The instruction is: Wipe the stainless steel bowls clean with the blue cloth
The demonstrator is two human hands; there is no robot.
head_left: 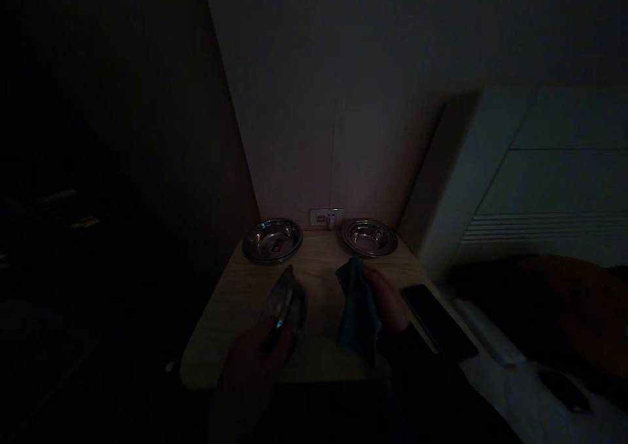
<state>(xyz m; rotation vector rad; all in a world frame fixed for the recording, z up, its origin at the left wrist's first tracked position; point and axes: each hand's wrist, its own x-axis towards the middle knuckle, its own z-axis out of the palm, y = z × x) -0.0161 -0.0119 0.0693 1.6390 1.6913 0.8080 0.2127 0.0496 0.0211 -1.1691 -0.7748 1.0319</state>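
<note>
The scene is very dark. My left hand [260,352] is closed on a shiny metal bowl [294,300], tilted on its side over the front of the small wooden table [318,359]. Motion blurs the bowl's outline. In my right hand [387,297] is a teal cloth [358,313], pinched at its top and hanging down, apart from the bowl. Behind, on the table's left, lies a stack of shallow steel bowls [273,240]; a dark and red label shows inside the top one. A second stack of steel bowls [369,237] sits at the back right.
A dark smartphone [439,323] lies at the table's right edge, near my right forearm. On the wall is a power socket [326,218] with a plug in it. Right of the table stand a pale panelled headboard [549,169] and bedding, with a dark object [564,390] on it.
</note>
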